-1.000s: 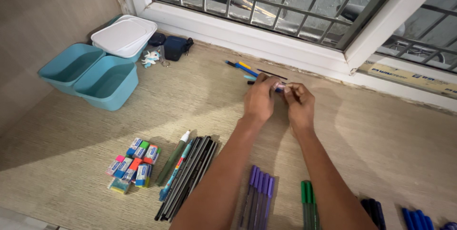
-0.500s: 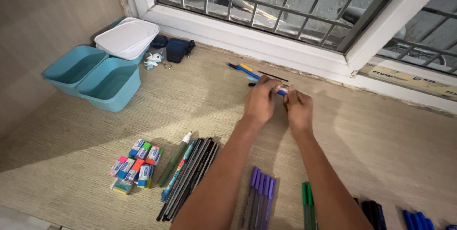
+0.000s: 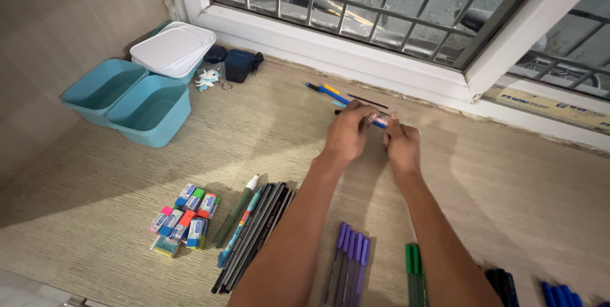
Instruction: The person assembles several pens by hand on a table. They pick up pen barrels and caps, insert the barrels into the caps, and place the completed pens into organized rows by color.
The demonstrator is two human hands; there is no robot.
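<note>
Both my hands meet near the window sill over a small bunch of pens (image 3: 330,93) lying on the beige surface. My left hand (image 3: 347,134) and my right hand (image 3: 401,145) together pinch one small pen-like item with a pinkish-white part (image 3: 379,120) between the fingertips. Blue, yellow and black pens stick out to the left of my left hand. How much of the item each hand grips is partly hidden by the fingers.
Two open teal bins (image 3: 147,109) and a white-lidded one (image 3: 170,47) stand at the far left, with a dark pouch (image 3: 240,64) beside them. Nearer lie coloured erasers (image 3: 183,218), dark pens (image 3: 254,234), purple pens (image 3: 349,259), green pens (image 3: 414,272) and blue pens (image 3: 560,294).
Both hands stay at the same spot by the sill, fingers shifting slightly on the small item. Nothing else has moved.
</note>
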